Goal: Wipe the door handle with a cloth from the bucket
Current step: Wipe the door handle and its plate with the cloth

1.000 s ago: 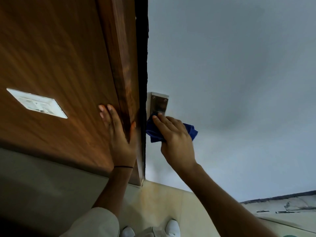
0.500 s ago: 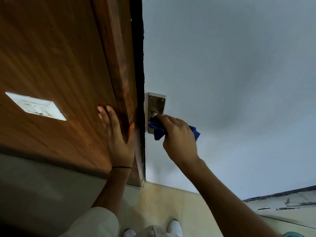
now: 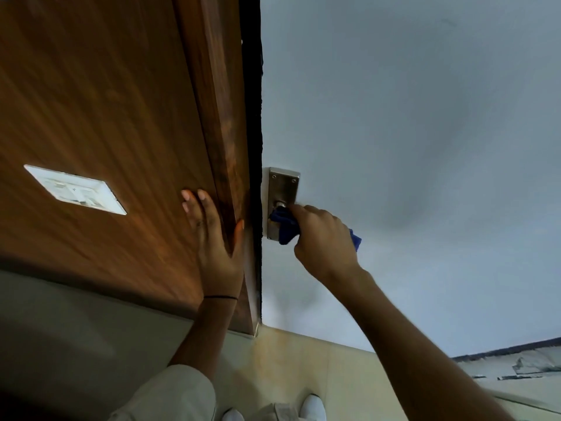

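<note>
Right hand (image 3: pixel 326 238) slid off the plate's (image 3: pixel 283 186) top, grip closed on blue cloth (image 3: pixel 285 227) — left hand (image 3: pixel 217 247) flat, open

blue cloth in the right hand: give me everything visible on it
The blue cloth is a deep blue, soft-looking fabric, bunched up rather than folded flat. The right hand is closed around it, hiding most of it; one wad shows at the fingertips, and a small corner pokes out behind the hand. The wad is pressed against the lower part of the metal handle plate, just below the knob stub. Whether it is wet cannot be told.
</note>
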